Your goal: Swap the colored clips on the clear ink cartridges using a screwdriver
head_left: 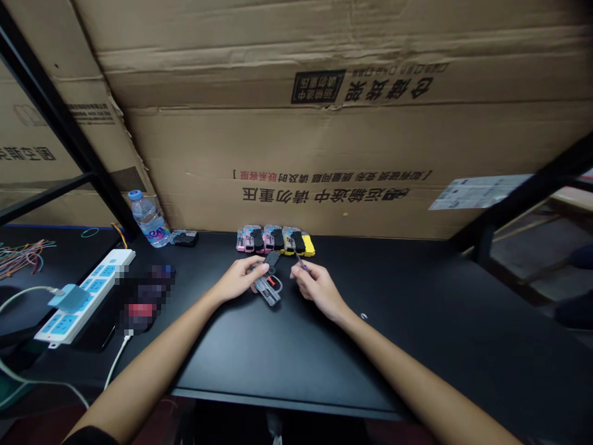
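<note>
My left hand (238, 278) is closed around a small device (269, 289) with a black upper part, a clear-grey lower end, a red piece and a pale loop at its side. To the right, my right hand (317, 289) pinches a thin tool with a dark shaft and purplish handle (303, 266), which looks like a small screwdriver. Its tip points up and left, apart from the device as far as I can see. Behind both hands stands a row of similar small devices (274, 240) with pink and yellow parts.
A water bottle (149, 219) stands at the back left beside another small device (184, 238). A power strip (88, 296) with a plugged-in charger and a blurred phone (146, 303) lie left. Cardboard (324, 142) walls the table's back. A small white ring (364, 316) lies right.
</note>
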Demonstrator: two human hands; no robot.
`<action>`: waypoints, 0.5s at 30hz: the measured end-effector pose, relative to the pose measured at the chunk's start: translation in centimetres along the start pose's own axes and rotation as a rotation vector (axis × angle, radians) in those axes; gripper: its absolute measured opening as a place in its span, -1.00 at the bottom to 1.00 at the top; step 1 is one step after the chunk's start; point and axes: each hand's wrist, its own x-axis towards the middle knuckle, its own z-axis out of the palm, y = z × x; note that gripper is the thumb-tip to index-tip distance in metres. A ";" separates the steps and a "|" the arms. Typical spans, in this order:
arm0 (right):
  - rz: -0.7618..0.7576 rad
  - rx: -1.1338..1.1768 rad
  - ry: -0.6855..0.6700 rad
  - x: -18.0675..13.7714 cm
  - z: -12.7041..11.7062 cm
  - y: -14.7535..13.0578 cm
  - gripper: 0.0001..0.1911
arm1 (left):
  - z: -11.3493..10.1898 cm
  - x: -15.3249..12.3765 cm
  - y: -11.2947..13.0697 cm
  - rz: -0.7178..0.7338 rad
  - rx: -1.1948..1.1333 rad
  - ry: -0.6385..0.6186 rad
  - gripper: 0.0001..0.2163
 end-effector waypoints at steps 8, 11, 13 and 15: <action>0.120 0.098 -0.016 0.3 -0.7 -0.1 -0.65 | -0.2 0.4 -0.8 -0.015 -0.077 -0.007 -0.34; 0.115 0.065 0.012 0.5 -0.9 -0.1 -0.60 | 0.0 0.4 -0.8 -0.008 -0.108 0.005 -0.40; 0.082 0.040 0.017 0.6 -0.8 -0.2 -0.56 | 0.1 0.5 -0.9 -0.009 -0.130 0.036 -0.43; 0.039 0.001 0.026 0.7 -0.7 -0.1 -0.51 | 0.1 0.5 -0.8 -0.009 -0.147 0.057 -0.47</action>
